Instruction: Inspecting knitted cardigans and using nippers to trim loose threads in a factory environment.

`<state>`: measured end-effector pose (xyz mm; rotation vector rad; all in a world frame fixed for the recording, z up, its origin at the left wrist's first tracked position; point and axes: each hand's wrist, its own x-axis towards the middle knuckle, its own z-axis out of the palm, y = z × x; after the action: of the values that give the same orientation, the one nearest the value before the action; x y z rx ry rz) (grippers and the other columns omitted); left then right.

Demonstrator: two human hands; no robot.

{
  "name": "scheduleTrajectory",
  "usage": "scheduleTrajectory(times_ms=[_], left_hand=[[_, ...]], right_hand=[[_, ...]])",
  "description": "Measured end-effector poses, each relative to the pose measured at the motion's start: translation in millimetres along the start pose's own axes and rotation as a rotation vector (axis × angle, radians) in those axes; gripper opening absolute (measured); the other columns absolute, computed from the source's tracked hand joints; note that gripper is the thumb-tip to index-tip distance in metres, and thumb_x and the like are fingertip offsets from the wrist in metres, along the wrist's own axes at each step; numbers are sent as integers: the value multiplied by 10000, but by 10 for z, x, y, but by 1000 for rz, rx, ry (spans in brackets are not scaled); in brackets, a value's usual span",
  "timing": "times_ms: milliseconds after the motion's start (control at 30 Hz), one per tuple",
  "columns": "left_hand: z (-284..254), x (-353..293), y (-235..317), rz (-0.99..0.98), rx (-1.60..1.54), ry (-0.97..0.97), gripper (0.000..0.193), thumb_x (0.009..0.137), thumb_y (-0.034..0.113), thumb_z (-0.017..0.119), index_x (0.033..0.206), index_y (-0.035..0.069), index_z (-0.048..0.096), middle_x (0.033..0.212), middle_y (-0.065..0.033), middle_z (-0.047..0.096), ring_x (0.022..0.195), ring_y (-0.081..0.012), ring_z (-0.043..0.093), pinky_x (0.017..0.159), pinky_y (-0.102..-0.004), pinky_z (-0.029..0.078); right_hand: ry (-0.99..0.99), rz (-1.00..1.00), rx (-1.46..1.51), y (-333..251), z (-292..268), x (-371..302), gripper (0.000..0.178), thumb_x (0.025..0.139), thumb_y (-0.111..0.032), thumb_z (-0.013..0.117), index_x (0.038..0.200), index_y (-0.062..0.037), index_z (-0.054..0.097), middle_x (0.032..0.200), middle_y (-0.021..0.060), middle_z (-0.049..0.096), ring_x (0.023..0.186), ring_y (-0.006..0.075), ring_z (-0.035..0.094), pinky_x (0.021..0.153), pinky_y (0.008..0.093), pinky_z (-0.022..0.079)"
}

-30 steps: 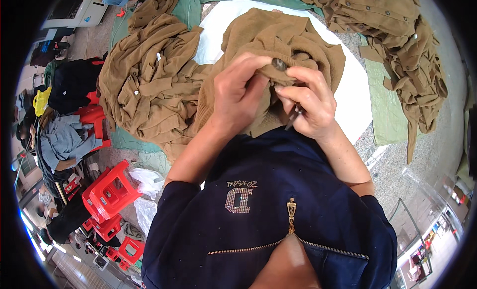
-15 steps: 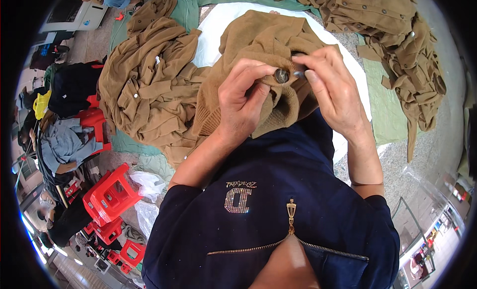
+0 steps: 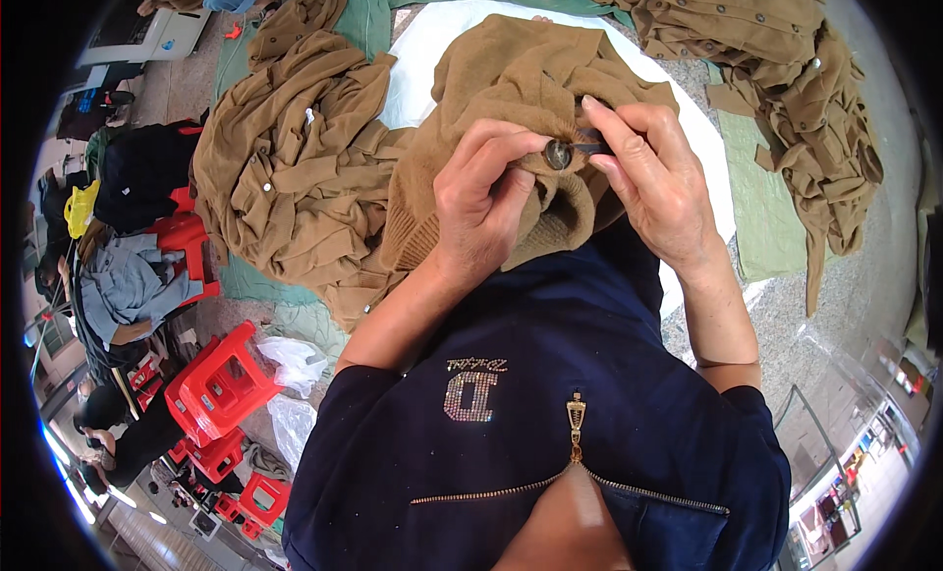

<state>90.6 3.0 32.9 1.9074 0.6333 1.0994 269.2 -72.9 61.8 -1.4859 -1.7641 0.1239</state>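
A brown knitted garment [image 3: 521,70] lies bunched over my lap and the white sheet beyond it. My left hand [image 3: 479,193] is closed, pinching a fold of its ribbed edge right beside a round dark button [image 3: 558,156]. Just to the right of the button, my right hand [image 3: 660,183] holds a small dark, slim tool [image 3: 590,144] between thumb and fingers. Its tip points toward the button; the fingers partly hide it, so its exact kind does not show. Below the button, the knit forms an open fold.
A heap of brown buttoned garments [image 3: 295,168] lies to the left, another pile [image 3: 747,26] at the far right. Beneath the work spreads a white sheet [image 3: 417,55]. Red plastic stools [image 3: 221,384] and clear plastic bags [image 3: 293,363] stand at the left. A person sits at the lower left.
My right hand's fingers have shifted, and the dark tool now lies more level, its tip closer to the button. My left hand keeps its pinch, almost unmoved.
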Motion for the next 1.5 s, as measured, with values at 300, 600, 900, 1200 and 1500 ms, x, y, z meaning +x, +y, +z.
scheduleTrajectory(times_ms=[300, 600, 900, 1200, 1500], left_hand=[[8, -5, -32, -10, 17, -9, 281, 771, -139, 564, 995, 5, 653, 924, -90, 598, 775, -172, 590, 680, -248, 463], [27, -15, -51, -50, -14, -17, 281, 768, -145, 547, 989, -5, 646, 923, -89, 600, 778, -173, 591, 684, -251, 467], [-58, 121, -115, -299, -10, 51, 173, 846, -8, 552, 1002, -11, 626, 753, -37, 574, 692, -66, 521, 596, -235, 425], [-581, 829, -157, -113, 35, 206, 115, 863, 23, 589, 947, -26, 648, 799, 4, 638, 735, -29, 537, 655, -187, 445], [-546, 1029, -180, -138, -380, 194, 161, 894, -12, 540, 1043, -43, 595, 913, -34, 644, 792, -69, 588, 721, -196, 475]], right_hand=[[-106, -83, -73, 24, 19, -40, 411, 739, -61, 719, 1132, 4, 622, 932, 86, 555, 855, 242, 585, 711, 346, 507], [-69, -102, -64, 23, 118, -86, 354, 744, -53, 714, 1086, 6, 644, 928, 79, 571, 833, 247, 591, 700, 340, 508], [147, 128, 113, -106, 284, -209, 468, 690, -200, 815, 1068, -32, 597, 1000, 136, 550, 811, 278, 599, 659, 343, 501], [119, 445, 416, 64, 348, -45, 223, 818, -130, 707, 932, -33, 542, 787, 54, 629, 714, 138, 629, 631, 272, 508], [166, 535, 593, -85, 839, 1, 198, 768, 2, 669, 859, -41, 498, 856, 48, 560, 725, 120, 552, 605, 280, 456]])
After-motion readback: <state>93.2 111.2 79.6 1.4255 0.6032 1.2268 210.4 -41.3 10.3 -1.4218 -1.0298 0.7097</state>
